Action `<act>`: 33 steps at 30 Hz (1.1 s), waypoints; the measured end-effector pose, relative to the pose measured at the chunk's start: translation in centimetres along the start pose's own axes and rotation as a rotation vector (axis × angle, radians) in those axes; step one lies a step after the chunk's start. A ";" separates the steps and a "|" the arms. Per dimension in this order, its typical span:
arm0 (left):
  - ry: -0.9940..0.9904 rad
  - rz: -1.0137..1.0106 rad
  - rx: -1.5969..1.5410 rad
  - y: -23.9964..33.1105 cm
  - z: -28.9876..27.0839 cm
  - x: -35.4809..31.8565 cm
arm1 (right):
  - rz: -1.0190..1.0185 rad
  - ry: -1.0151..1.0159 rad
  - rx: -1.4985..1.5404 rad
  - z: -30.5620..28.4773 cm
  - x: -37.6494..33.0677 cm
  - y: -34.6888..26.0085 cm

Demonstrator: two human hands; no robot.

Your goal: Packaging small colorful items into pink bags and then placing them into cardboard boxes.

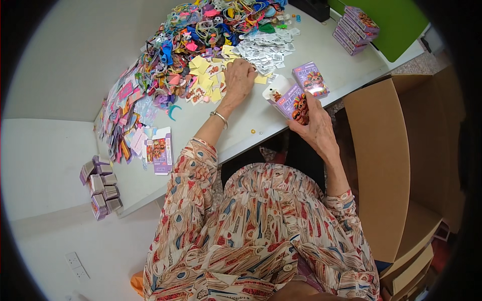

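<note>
My right hand grips a small purple cardboard box near the table's front edge, thumb on the near side. Its white end flap stands open, facing left. A second purple box, with a colourful picture on its front, is just beyond the held one. My left hand reaches over the table with its fingers curled down, where yellow paper slips meet a heap of small white printed packets. Whatever lies between those fingertips is hidden.
Behind the slips rises a large heap of colourful trinkets; bright cards spread leftward. An open purple box lies front left, near stacked boxes. More boxes stand back right. A large open carton is beside me.
</note>
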State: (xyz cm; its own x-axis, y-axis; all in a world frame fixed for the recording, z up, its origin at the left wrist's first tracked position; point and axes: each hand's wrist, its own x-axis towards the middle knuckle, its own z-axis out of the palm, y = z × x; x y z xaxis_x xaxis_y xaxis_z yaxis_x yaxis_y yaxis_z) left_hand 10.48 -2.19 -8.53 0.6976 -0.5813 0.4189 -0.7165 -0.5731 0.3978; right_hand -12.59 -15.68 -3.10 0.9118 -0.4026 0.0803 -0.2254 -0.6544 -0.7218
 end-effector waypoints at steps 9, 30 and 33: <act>-0.057 0.054 -0.409 5.7 -7.6 -1.0 | -0.029 0.050 -0.092 0.8 0.7 -0.9; 0.225 -0.113 -0.065 -8.2 -13.8 -3.3 | -0.121 -0.096 0.135 2.8 1.6 -3.2; 0.257 -0.156 0.269 -12.2 -14.1 -3.8 | -0.156 -0.096 0.164 3.8 1.7 -3.4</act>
State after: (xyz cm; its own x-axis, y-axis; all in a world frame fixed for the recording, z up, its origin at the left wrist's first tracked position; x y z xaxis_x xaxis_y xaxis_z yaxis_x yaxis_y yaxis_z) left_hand 16.41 15.16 -3.51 0.7484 -0.3313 0.5746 -0.5505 -0.7935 0.2595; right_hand -8.98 -11.68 -3.11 0.9614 -0.2372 0.1397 -0.0276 -0.5878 -0.8085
